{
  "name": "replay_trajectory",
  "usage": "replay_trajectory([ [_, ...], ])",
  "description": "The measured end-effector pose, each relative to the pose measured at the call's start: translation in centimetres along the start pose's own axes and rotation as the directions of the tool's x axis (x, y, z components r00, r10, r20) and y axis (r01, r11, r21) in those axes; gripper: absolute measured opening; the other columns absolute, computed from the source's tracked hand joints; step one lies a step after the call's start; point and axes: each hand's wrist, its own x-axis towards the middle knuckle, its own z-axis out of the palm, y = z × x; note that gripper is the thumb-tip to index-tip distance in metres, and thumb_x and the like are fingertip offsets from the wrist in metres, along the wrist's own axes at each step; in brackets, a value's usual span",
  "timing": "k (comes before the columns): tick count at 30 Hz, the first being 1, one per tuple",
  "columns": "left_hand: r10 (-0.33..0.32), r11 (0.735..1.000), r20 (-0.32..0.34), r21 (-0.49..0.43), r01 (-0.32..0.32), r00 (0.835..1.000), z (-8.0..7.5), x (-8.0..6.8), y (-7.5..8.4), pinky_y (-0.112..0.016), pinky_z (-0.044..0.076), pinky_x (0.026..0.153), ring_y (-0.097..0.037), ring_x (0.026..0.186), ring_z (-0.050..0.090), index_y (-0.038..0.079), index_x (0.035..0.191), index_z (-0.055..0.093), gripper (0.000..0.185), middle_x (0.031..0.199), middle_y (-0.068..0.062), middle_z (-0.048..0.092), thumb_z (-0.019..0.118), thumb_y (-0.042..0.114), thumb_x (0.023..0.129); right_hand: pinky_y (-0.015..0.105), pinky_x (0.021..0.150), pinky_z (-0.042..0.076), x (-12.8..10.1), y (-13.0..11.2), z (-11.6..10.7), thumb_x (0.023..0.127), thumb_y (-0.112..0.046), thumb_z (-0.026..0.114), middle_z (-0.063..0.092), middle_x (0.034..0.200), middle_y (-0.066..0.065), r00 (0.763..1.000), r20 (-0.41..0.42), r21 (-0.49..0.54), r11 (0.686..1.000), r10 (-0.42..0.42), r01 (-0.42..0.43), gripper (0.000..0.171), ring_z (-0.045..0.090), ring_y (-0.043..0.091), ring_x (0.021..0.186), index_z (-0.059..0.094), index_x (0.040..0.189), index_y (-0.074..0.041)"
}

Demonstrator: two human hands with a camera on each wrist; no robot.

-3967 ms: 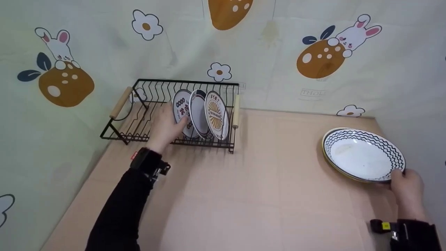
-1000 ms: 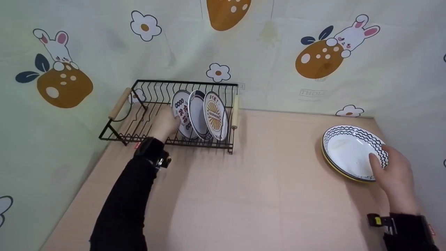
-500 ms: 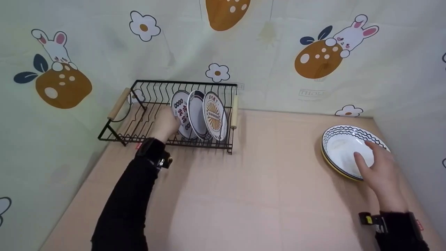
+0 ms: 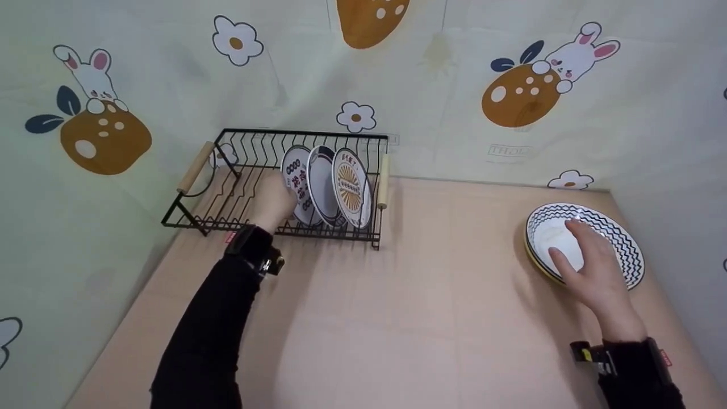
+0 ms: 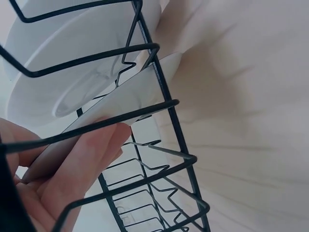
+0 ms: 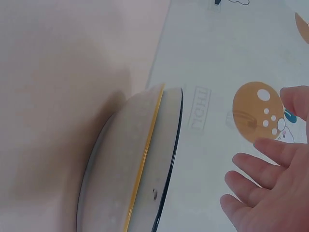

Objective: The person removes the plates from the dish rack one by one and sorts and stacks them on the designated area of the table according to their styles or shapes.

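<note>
In the head view, my left hand [image 4: 274, 197] holds the leftmost upright plate [image 4: 296, 170] in the black wire dish rack [image 4: 306, 134]. Up close in the left wrist view, the plate [image 5: 130, 99] lies between my thumb and fingers [image 5: 89, 154], behind the rack's wires. Over at the right, a shallow bowl with a black zigzag rim [image 4: 631, 255] is stacked on a yellow-rimmed bowl [image 4: 534, 262]. Above them hovers my right hand [image 4: 596, 272], its fingers spread. The right wrist view shows this hand [image 6: 270, 179] apart from both bowls.
A dark-edged plate [image 4: 324, 182] and a plate with a sunburst print [image 4: 349, 187] stand farther right in the rack, with another edge behind. Wooden handles [image 4: 383, 182] cap the rack's ends. A patterned cloth wall [image 4: 443, 102] borders the peach tabletop [image 4: 420, 295].
My right hand has let go of the bowls' right edge and moved left above them. My left hand stays at the same plate, its thumb now less visible than four seconds ago.
</note>
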Motion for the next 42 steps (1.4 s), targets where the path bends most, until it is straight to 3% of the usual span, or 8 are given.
replay_trajectory([
  [4,-0.008,1.0,-0.024,-0.013,0.007,1.0,0.4,-0.1,0.0,-0.041,0.055,0.072,-0.035,0.088,0.059,-0.014,0.113,0.052,0.027,0.104,-0.025,0.058,0.047,-0.004,0.089,0.06,0.112,0.025,0.2,-0.3,0.5,0.088,-0.009,0.068,0.048,0.138,0.033,0.999,-0.009,0.016,0.999,-0.031,0.031,0.054,0.039,0.053,0.128,0.05,0.135,0.009],
  [10,-0.006,1.0,-0.097,-0.019,0.005,0.995,0.2,-0.1,0.2,-0.04,0.055,0.063,-0.033,0.079,0.061,-0.014,0.115,0.05,0.028,0.096,-0.024,0.06,0.043,-0.002,0.091,0.058,0.111,0.027,0.5,-0.8,1.1,0.086,-0.008,0.069,0.05,0.137,0.032,0.998,-0.01,0.03,0.998,-0.063,0.063,0.055,0.04,0.051,0.127,0.05,0.135,0.009],
  [18,0.046,0.999,-0.198,0.032,-0.04,0.979,0.0,-0.6,0.2,-0.042,0.056,0.059,-0.036,0.076,0.065,-0.014,0.111,0.052,0.025,0.092,-0.027,0.064,0.045,0.0,0.092,0.058,0.111,0.028,0.7,-1.0,1.8,0.085,-0.006,0.068,0.051,0.136,0.031,0.996,-0.008,0.023,0.996,-0.089,0.089,0.054,0.042,0.05,0.127,0.051,0.134,0.011],
  [27,0.069,0.997,-0.217,0.038,-0.062,0.974,-0.2,-1.1,0.1,-0.041,0.055,0.056,-0.034,0.07,0.064,-0.012,0.112,0.051,0.023,0.085,-0.024,0.063,0.044,0.0,0.093,0.058,0.11,0.028,0.9,-1.7,2.1,0.086,-0.005,0.068,0.05,0.138,0.03,0.998,0.007,0.053,0.997,-0.065,0.064,0.055,0.041,0.049,0.128,0.049,0.136,0.01],
  [32,0.108,0.994,-0.284,0.025,-0.106,0.953,-0.3,-1.1,0.3,-0.045,0.055,0.064,-0.039,0.077,0.063,-0.014,0.111,0.051,0.022,0.09,-0.026,0.062,0.046,-0.002,0.093,0.058,0.11,0.029,1.0,-2.0,2.5,0.087,-0.007,0.068,0.05,0.139,0.029,0.998,0.002,0.073,0.995,-0.07,0.07,0.055,0.041,0.047,0.13,0.049,0.137,0.009],
  [38,0.18,0.983,-0.349,0.037,-0.178,0.92,-0.2,-1.3,0.7,-0.046,0.053,0.058,-0.04,0.069,0.061,-0.014,0.108,0.052,0.02,0.081,-0.026,0.061,0.047,-0.004,0.092,0.056,0.11,0.03,1.1,-2.3,2.9,0.087,-0.006,0.068,0.05,0.139,0.029,0.996,-0.012,0.063,0.994,-0.089,0.09,0.056,0.043,0.046,0.129,0.049,0.137,0.009],
  [42,0.188,0.982,-0.365,0.049,-0.183,0.912,-0.3,-1.4,1.0,-0.047,0.053,0.056,-0.04,0.068,0.062,-0.013,0.108,0.052,0.019,0.079,-0.025,0.062,0.047,-0.003,0.092,0.057,0.109,0.03,1.2,-2.6,3.0,0.086,-0.005,0.069,0.051,0.138,0.029,0.996,-0.018,0.079,0.993,-0.092,0.093,0.056,0.043,0.046,0.128,0.05,0.137,0.009],
])
